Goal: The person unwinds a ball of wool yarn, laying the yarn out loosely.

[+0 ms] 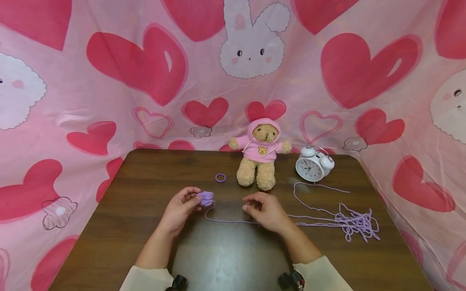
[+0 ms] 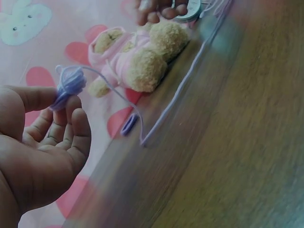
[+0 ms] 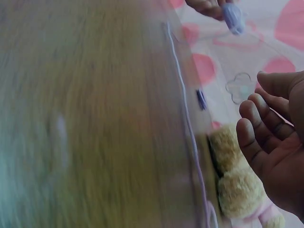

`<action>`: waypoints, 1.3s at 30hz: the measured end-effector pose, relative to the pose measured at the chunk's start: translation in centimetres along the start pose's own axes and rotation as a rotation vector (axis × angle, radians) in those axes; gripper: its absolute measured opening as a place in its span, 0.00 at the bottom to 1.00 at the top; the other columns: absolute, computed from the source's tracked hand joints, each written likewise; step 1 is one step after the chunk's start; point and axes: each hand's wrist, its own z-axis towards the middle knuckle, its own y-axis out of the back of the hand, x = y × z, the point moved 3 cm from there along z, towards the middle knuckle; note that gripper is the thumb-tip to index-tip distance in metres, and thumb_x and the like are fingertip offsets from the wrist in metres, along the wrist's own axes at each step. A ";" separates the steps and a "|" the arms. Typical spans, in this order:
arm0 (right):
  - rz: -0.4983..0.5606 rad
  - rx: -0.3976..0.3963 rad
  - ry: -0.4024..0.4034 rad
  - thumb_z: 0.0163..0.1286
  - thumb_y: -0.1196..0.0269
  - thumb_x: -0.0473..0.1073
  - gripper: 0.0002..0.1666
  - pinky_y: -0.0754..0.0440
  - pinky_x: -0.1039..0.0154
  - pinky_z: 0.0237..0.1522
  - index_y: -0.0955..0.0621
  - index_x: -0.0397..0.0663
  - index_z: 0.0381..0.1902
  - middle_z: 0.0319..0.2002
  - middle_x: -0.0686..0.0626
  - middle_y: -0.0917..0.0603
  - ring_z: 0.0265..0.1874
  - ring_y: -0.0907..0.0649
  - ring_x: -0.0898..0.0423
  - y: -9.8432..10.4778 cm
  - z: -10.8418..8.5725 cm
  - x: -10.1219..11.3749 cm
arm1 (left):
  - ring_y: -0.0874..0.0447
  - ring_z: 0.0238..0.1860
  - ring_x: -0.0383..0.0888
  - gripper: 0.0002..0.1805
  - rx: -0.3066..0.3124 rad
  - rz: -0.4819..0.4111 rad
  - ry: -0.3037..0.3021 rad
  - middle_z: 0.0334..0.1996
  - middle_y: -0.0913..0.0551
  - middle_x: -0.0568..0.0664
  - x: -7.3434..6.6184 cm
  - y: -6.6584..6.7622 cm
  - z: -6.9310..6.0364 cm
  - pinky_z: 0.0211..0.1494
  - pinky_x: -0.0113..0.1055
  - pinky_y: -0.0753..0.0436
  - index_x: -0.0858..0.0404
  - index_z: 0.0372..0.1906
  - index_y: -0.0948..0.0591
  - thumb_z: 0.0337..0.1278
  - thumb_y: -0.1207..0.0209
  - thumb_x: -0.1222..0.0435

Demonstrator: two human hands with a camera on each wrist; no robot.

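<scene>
A small wound bundle of lilac yarn [image 1: 206,198] is pinched between the thumb and fingers of my left hand [image 1: 181,207], above the table's left middle. From the bundle a single strand [image 2: 169,103] drops to the tabletop and runs right, passing under my right hand [image 1: 267,211]. That right hand hovers with loosely bent fingers and nothing between them, as the right wrist view also shows. At the table's right lies a loose tangle of the same yarn [image 1: 358,224], with a free end trailing up near the clock.
Behind the hands a teddy bear [image 1: 260,153] in a pink hoodie sits at the table's back. A white twin-bell alarm clock [image 1: 314,165] stands right of it. A purple ring [image 1: 220,178] lies left of the bear. Pink heart-print cloth [image 1: 145,117] hangs around the brown table [image 1: 225,254].
</scene>
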 end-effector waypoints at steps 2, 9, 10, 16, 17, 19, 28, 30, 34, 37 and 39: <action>0.005 0.011 0.015 0.66 0.27 0.39 0.11 0.19 0.67 0.33 0.12 0.41 0.45 0.34 0.58 0.15 0.31 0.19 0.64 -0.6 0.2 0.3 | 0.19 0.42 0.44 0.18 0.018 -0.004 0.000 0.43 0.21 0.54 0.1 -0.4 0.0 0.46 0.34 0.15 0.76 0.59 0.29 0.71 0.40 0.74; 0.010 0.037 0.063 0.65 0.26 0.39 0.11 0.20 0.67 0.31 0.11 0.42 0.45 0.34 0.58 0.16 0.30 0.20 0.65 -2.8 0.8 0.9 | 0.18 0.41 0.45 0.17 0.060 -0.029 0.001 0.43 0.21 0.55 0.6 -1.6 -0.1 0.46 0.34 0.14 0.76 0.58 0.28 0.69 0.41 0.75; 0.010 0.038 0.067 0.65 0.26 0.39 0.11 0.20 0.67 0.31 0.11 0.42 0.45 0.34 0.58 0.16 0.30 0.20 0.65 -3.0 0.9 1.0 | 0.18 0.40 0.45 0.17 0.065 -0.031 0.002 0.43 0.21 0.55 0.7 -1.8 -0.1 0.45 0.34 0.14 0.76 0.58 0.28 0.69 0.41 0.75; 0.017 0.051 0.056 0.65 0.26 0.39 0.12 0.20 0.67 0.31 0.11 0.42 0.46 0.33 0.59 0.18 0.30 0.21 0.64 -3.9 1.2 1.5 | 0.18 0.41 0.45 0.16 0.098 -0.034 0.010 0.43 0.21 0.55 1.1 -2.6 -0.1 0.47 0.35 0.14 0.75 0.57 0.27 0.70 0.41 0.75; 0.018 0.049 0.054 0.65 0.26 0.38 0.12 0.19 0.67 0.32 0.11 0.43 0.46 0.33 0.59 0.18 0.29 0.21 0.64 -4.0 1.2 1.6 | 0.18 0.41 0.45 0.16 0.103 -0.035 0.010 0.43 0.20 0.55 1.1 -2.7 -0.1 0.47 0.36 0.14 0.75 0.57 0.27 0.70 0.41 0.74; 0.017 0.043 0.051 0.65 0.26 0.38 0.11 0.19 0.67 0.32 0.11 0.45 0.45 0.34 0.59 0.18 0.30 0.21 0.64 -4.1 1.3 1.6 | 0.18 0.42 0.46 0.16 0.108 -0.038 0.011 0.43 0.20 0.55 1.1 -2.9 -0.1 0.47 0.36 0.14 0.75 0.57 0.27 0.70 0.40 0.74; 0.018 -0.016 0.086 0.62 0.26 0.36 0.11 0.20 0.67 0.31 0.12 0.45 0.43 0.33 0.56 0.17 0.30 0.20 0.62 -4.3 1.6 1.8 | 0.17 0.41 0.45 0.15 0.125 -0.043 0.012 0.43 0.20 0.55 1.1 -3.6 -0.2 0.47 0.36 0.13 0.75 0.57 0.27 0.69 0.41 0.76; 0.020 -0.025 0.086 0.62 0.26 0.35 0.10 0.20 0.68 0.31 0.12 0.45 0.42 0.33 0.55 0.18 0.30 0.20 0.62 -4.3 1.6 1.8 | 0.17 0.41 0.44 0.15 0.132 -0.045 0.006 0.42 0.20 0.55 1.1 -3.7 -0.2 0.47 0.35 0.13 0.75 0.56 0.27 0.69 0.41 0.76; 0.012 -0.025 0.087 0.62 0.26 0.35 0.09 0.20 0.68 0.31 0.12 0.45 0.41 0.32 0.56 0.18 0.29 0.20 0.63 -4.5 1.7 1.8 | 0.17 0.41 0.44 0.15 0.141 -0.053 0.004 0.42 0.20 0.54 1.1 -3.9 -0.2 0.47 0.35 0.13 0.76 0.56 0.27 0.68 0.41 0.76; -0.002 -0.020 0.093 0.62 0.27 0.35 0.07 0.20 0.68 0.31 0.12 0.46 0.38 0.31 0.57 0.18 0.29 0.21 0.64 -4.6 1.6 1.9 | 0.17 0.41 0.44 0.16 0.145 -0.055 0.001 0.41 0.20 0.54 1.1 -3.9 -0.2 0.47 0.35 0.13 0.77 0.57 0.28 0.68 0.41 0.76; -0.016 -0.025 0.096 0.64 0.27 0.37 0.05 0.21 0.68 0.32 0.12 0.46 0.37 0.31 0.58 0.18 0.29 0.21 0.64 -4.6 1.6 1.9 | 0.18 0.41 0.44 0.17 0.142 -0.056 0.000 0.41 0.20 0.54 1.1 -3.8 -0.2 0.47 0.35 0.14 0.79 0.57 0.29 0.68 0.41 0.76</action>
